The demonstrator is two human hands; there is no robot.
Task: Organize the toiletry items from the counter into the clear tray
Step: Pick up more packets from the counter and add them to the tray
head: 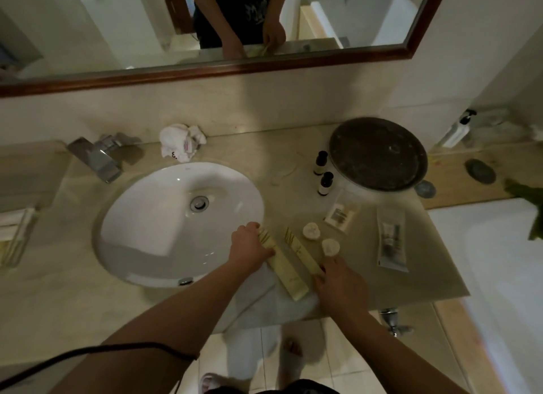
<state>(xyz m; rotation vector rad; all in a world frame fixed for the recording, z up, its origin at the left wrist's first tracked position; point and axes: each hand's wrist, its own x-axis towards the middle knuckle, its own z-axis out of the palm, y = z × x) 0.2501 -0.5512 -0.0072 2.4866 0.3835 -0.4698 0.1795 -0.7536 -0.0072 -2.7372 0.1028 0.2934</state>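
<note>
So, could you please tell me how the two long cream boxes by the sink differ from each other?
The left box looks wider and lies nearer the sink; the right box looks slimmer and lies nearer the round soaps. The left hand covers the left box's far end, while the right hand touches the right box's near end. Both are cream, lie flat, roughly parallel, with a thin line motif at the far end.

A dim bathroom: the white oval sink [152,226] sits sunk in a beige marble counter [73,311]. Behind the sink, a chrome tap [98,155] and a wood-framed mirror [264,63]. Below the sink's front edge, pale floor tiles [332,361].
</note>
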